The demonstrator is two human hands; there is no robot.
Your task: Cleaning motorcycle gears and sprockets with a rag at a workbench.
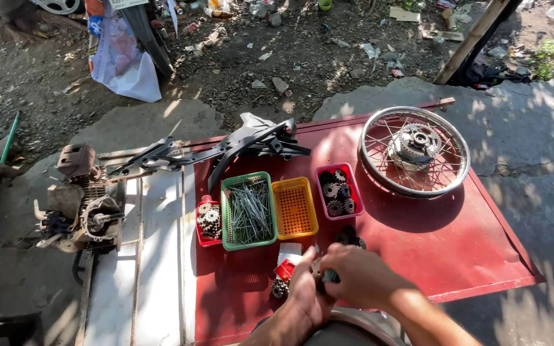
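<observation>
Nearest the camera, the left hand (306,288) and right hand (357,274) meet low over the red panel (456,247) that lies flat on the ground. Both grips are closed around a small metal part (320,270) held between them; the fingers hide most of it, so its exact shape cannot be told. Just left of the left hand a small sprocket (280,289) lies on the panel, with a red-and-white packet (286,259) just above it. Dark gears (349,237) rest on the panel just beyond the right hand.

Farther out stands a row of baskets: a small red tray (199,238) of sprockets at the left, a green basket (227,214) filled with thin metal spokes, an orange basket (293,208) beside it, and a pink basket (354,192) holding gears. To the right of these lies a spoked wheel (415,152) with its hub in the middle.

At the panel's far edge lies a black frame piece (238,148). Off to the left, beside white boards (155,256), sits an engine (81,202). Beyond everything is littered dirt ground with a white sack (126,64).
</observation>
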